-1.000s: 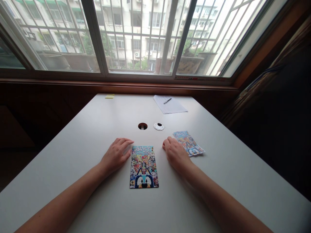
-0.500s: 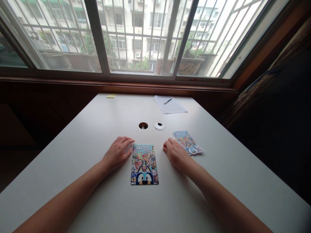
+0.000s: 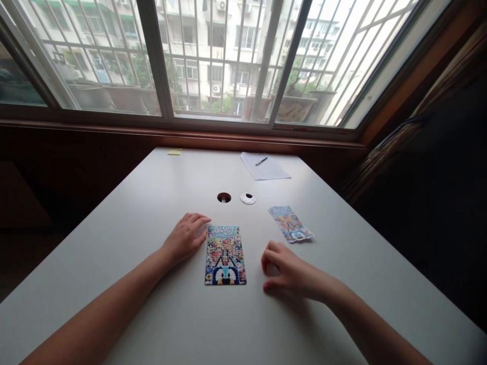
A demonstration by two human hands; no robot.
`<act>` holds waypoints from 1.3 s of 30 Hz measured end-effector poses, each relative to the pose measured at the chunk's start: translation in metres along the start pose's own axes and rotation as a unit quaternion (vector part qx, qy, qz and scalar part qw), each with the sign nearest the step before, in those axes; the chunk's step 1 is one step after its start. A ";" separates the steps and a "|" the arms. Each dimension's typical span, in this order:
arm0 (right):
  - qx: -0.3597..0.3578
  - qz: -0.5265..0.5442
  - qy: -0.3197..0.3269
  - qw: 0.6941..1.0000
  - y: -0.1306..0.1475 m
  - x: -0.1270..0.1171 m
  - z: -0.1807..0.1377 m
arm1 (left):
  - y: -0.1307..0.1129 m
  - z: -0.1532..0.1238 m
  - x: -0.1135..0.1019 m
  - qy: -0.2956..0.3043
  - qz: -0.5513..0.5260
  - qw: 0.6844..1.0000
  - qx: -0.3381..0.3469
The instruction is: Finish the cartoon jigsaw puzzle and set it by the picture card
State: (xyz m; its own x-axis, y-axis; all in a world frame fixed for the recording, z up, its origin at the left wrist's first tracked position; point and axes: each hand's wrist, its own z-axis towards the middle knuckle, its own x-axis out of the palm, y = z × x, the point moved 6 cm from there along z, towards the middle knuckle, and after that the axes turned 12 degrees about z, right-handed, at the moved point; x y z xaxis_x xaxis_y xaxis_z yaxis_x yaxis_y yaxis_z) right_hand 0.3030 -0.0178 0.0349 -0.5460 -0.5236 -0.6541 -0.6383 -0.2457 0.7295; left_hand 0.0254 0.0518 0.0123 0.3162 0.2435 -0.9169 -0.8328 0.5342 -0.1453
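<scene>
A colourful jigsaw puzzle (image 3: 225, 256) with a blue cartoon dog's face lies flat on the white table (image 3: 213, 329), between my two hands. At its upper left edge rests my left hand (image 3: 187, 234), fingers spread with nothing in them. My right hand (image 3: 282, 267) is to the right of the puzzle, apart from it, its fingers curved and the thumb separated from them; nothing shows in its grasp. Beyond that hand lies a paper sheet (image 3: 290, 224) printed with the same picture, slightly turned and with uneven edges.
Farther back are a round cable hole (image 3: 224, 197) and its loose white cover (image 3: 248, 198). White papers (image 3: 262, 171) with a pen (image 3: 261, 161) on them lie near the far edge. A yellow sticky note (image 3: 175, 151) is at the far left, below a barred window.
My right hand has moved nearer to me and its thumb and fingers have parted. My left hand stays in place beside the puzzle. The view has shifted slightly.
</scene>
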 end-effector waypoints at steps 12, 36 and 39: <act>0.039 0.033 0.052 0.997 0.007 0.026 -0.060 | 0.000 0.001 -0.001 -0.003 -0.006 1.000 0.006; 0.059 0.022 0.027 0.998 0.007 0.041 -0.075 | 0.001 0.002 0.001 -0.003 -0.011 1.000 0.019; 0.015 -0.001 -0.010 1.000 0.008 0.041 -0.065 | 0.000 0.002 0.001 -0.002 -0.012 1.000 0.021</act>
State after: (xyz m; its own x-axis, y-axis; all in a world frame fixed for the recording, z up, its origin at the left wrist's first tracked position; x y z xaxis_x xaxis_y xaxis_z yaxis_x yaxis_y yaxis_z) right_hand 0.3106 -0.0938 0.0269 -0.5560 -0.5066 -0.6590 -0.6543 -0.2222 0.7228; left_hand 0.0264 0.0539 0.0121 0.3369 0.2333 -0.9122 -0.8056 0.5729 -0.1511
